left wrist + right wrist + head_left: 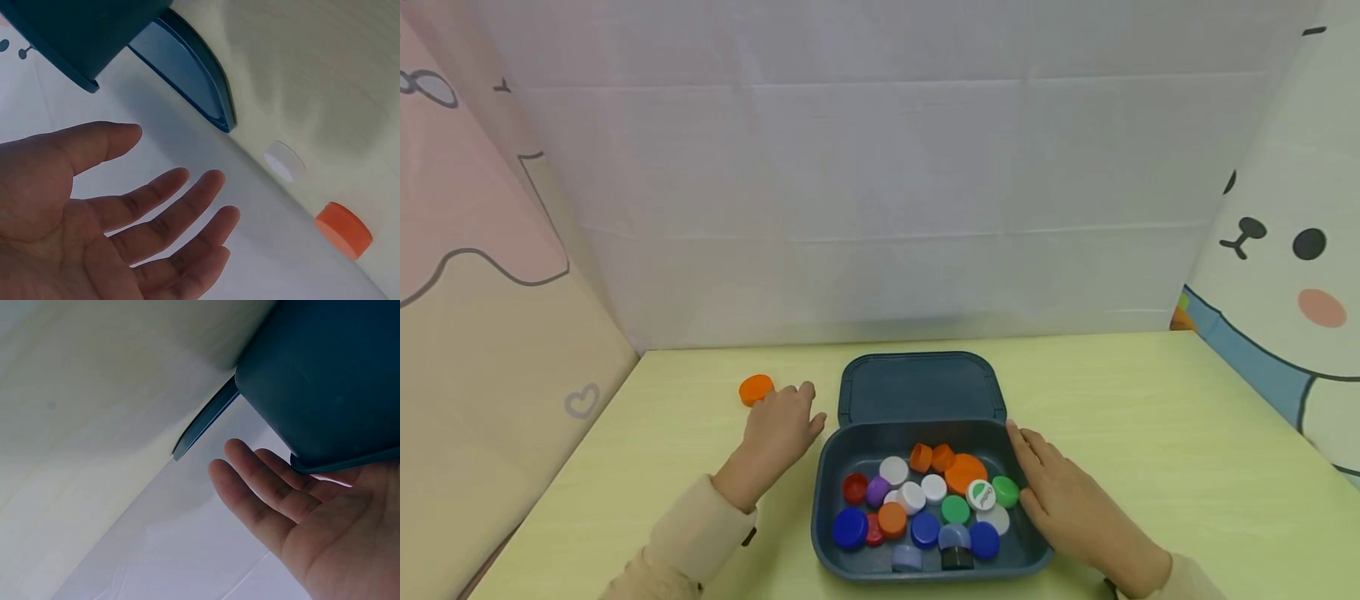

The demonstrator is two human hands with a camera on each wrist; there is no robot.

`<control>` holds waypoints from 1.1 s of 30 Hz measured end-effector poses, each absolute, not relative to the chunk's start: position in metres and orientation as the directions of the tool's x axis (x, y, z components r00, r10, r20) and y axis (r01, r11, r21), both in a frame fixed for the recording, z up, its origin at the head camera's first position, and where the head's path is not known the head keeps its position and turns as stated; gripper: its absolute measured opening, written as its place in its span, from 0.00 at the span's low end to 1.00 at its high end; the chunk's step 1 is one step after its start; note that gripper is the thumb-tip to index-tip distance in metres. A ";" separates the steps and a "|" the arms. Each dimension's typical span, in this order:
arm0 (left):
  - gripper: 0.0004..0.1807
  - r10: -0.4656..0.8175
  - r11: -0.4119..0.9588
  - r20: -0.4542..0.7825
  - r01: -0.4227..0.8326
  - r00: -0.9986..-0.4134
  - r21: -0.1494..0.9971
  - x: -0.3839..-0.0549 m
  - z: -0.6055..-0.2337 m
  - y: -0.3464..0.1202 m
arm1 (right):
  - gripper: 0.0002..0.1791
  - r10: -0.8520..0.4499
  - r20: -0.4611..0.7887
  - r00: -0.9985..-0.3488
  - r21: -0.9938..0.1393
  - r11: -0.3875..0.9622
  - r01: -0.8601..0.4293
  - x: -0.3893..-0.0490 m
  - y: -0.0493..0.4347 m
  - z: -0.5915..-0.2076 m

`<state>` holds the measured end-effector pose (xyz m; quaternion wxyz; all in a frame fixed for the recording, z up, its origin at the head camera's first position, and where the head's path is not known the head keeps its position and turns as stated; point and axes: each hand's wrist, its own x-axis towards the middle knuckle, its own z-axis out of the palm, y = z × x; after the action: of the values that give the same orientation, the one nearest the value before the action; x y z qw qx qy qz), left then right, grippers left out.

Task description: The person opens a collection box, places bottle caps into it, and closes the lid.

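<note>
A dark blue plastic box (868, 573) holds several bottle caps of mixed colours, among them a large orange cap (966, 473), a green cap (956, 509) and a blue cap (850, 528). My right hand (1071, 500) rests along the box's right rim, its fingers (253, 500) nearly straight. To the left of the box, my left hand (778, 437) hovers with fingers (159, 228) spread and loosely bent, holding nothing. Just beyond its fingertips, an orange cap (756, 389) sits on the table. A white cap (284, 161) lies nearby in the left wrist view, hidden in the head view.
The matching dark blue lid (921, 387) lies flat on the pale yellow table (1120, 400), right behind the box. A white cloth wall (880, 208) rises at the table's back edge, with printed cloth panels (1262, 208) on both sides.
</note>
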<state>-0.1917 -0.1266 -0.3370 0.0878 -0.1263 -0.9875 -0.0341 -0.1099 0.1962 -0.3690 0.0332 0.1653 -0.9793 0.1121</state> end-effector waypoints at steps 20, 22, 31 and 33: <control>0.14 0.154 0.976 0.095 0.167 -0.983 0.143 -0.234 -0.355 -0.144 | 0.34 -0.324 0.119 -0.939 -0.211 0.916 -0.342 -0.109 0.196 -0.370; 0.14 0.139 0.979 0.087 0.150 -0.986 0.139 -0.238 -0.357 -0.146 | 0.34 -0.325 0.123 -0.938 -0.211 0.915 -0.345 -0.109 0.196 -0.371; 0.17 0.122 0.986 0.090 0.130 -0.988 0.101 -0.245 -0.366 -0.148 | 0.34 -0.326 0.124 -0.937 -0.203 0.916 -0.345 -0.109 0.196 -0.371; 0.18 0.121 0.987 0.087 0.129 -0.989 0.096 -0.247 -0.369 -0.149 | 0.34 -0.324 0.118 -0.939 -0.203 0.918 -0.342 -0.110 0.196 -0.371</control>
<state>-0.2471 -0.1487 -0.3685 0.0407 -0.0628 -0.9959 -0.0507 -0.1096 0.1964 -0.3713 0.0412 0.1701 -0.9783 0.1109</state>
